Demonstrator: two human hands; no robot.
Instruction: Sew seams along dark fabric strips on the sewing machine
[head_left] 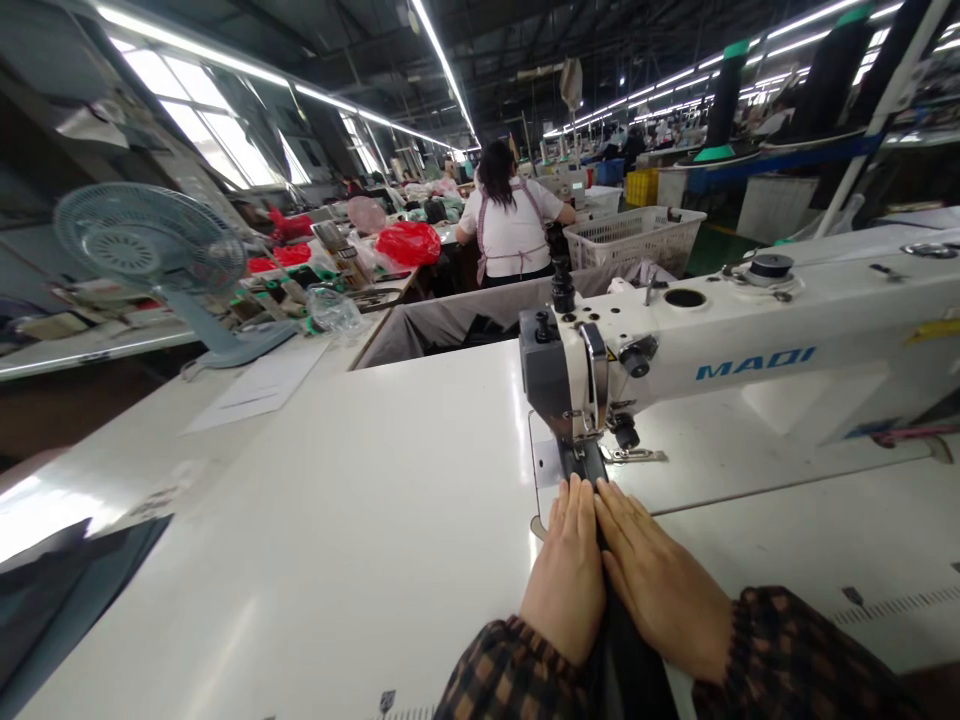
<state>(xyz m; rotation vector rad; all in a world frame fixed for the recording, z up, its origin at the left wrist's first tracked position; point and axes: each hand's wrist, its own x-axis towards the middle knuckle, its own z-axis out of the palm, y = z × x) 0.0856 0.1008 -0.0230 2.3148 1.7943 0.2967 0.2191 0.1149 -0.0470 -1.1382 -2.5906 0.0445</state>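
Note:
My left hand (566,570) and my right hand (660,580) lie flat side by side on a narrow strip of dark fabric (626,660), fingers stretched toward the needle. The fabric runs between the hands and under the presser foot (589,462) of a white MAQI sewing machine (750,345). Both sets of fingertips almost touch the foot. Plaid sleeves cover my wrists. Most of the fabric is hidden beneath my hands.
A white work table (337,540) spreads to the left, with dark cloth (67,590) at its left edge and a paper sheet (259,385). A desk fan (157,250) stands behind. A person (510,225) in an apron works ahead near a white basket (637,235).

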